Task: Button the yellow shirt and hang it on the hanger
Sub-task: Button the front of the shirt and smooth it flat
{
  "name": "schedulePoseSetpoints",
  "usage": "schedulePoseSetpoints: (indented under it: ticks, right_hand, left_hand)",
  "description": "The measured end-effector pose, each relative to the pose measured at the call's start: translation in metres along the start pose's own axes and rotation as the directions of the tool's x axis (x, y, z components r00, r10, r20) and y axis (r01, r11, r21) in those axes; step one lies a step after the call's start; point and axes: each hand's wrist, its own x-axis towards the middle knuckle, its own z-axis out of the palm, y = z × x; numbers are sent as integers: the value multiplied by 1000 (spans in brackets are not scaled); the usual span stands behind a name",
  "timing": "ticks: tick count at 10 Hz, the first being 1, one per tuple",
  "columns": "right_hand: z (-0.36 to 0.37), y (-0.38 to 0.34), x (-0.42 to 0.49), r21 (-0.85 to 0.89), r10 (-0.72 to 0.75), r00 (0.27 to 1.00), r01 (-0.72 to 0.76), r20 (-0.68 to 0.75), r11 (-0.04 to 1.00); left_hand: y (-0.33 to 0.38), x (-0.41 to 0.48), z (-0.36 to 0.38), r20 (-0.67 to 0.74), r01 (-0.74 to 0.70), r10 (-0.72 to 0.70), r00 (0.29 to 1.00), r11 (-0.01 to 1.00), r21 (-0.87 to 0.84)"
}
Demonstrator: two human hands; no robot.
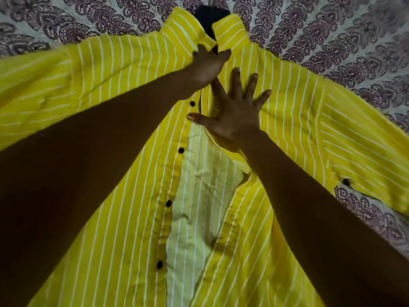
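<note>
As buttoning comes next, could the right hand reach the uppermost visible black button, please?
Probably yes: the right hand lies spread on the yellow shirt, its thumb close beside the uncovered button.
</note>
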Motion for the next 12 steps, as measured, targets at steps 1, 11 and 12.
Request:
schedulePoseSetpoints:
  ticks: [1, 11, 12]
  right_hand:
    - [-9, -3, -6, 40, 2, 1000, -3, 25, 999]
    - [81, -109, -344, 550, 65, 985, 35, -161, 835]
    - [83, -109, -349, 451, 3, 980, 89, -201, 888]
  left_hand:
    - [8, -15, -11, -115, -82, 67, 991, 987, -135]
    - [-117, -311, 53, -297, -226, 187, 936, 969, -100]
    - [-126, -315, 51, -245, -187, 167, 955, 981, -61]
